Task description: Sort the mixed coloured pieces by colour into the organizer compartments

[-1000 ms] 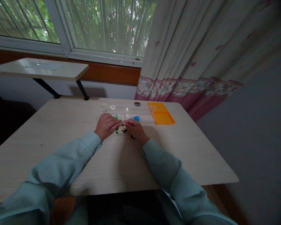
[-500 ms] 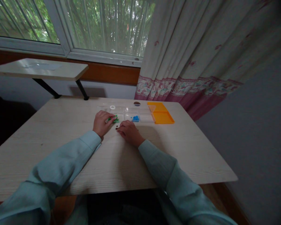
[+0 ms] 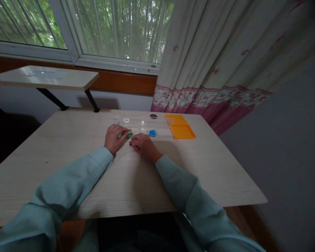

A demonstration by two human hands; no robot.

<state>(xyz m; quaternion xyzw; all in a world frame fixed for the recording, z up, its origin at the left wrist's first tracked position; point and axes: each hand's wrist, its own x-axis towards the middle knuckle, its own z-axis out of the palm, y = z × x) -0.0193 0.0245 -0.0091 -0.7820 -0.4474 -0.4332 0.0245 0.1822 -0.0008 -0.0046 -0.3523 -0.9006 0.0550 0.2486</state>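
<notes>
A clear plastic compartment box (image 3: pixel 161 132) lies on the table with its lid side toward the back. Small green pieces (image 3: pixel 130 133) are in its front left part, and small blue pieces (image 3: pixel 152 133) sit in the compartment to their right. My left hand (image 3: pixel 113 139) is closed at the box's front left corner, thumb and fingertips beside the green pieces. Just in front of the box, my right hand (image 3: pixel 145 146) rests low over the table with its fingers pinched. A tiny dark piece (image 3: pixel 131 144) shows at those fingertips; its shape is too small to make out.
An orange two-part tray (image 3: pixel 182 126) lies at the box's right end. Behind the box is a round cable hole (image 3: pixel 153 116) in the table (image 3: pixel 212 175). A raised shelf (image 3: pixel 76 77) stands at the back left, and a curtain (image 3: pixel 199 94) hangs behind.
My right hand has shifted slightly left and its fingers have closed in over the dark pieces, covering most of them. The left hand stays in place.
</notes>
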